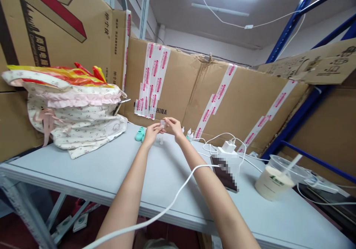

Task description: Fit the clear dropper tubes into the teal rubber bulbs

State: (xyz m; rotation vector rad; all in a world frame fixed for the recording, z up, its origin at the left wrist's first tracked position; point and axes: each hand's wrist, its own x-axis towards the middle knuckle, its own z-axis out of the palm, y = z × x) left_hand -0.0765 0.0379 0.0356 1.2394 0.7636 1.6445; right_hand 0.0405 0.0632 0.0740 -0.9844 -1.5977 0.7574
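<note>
Over the back middle of the grey table, both my hands meet around a small pale, translucent piece; its kind is too small to tell. My left hand pinches it from the left and below. From the right, the fingertips of my right hand close on its upper side. Beside my left hand lie several small teal rounded pieces, partly hidden by that hand. A little white piece sits on the table below my hands. Several white-tipped pieces stand behind my right wrist.
A floral cloth bag fills the left end. Cardboard walls the back. Right of my arm are a charger on a power strip, a dark flat object and a drink cup. A white cable crosses over my forearms.
</note>
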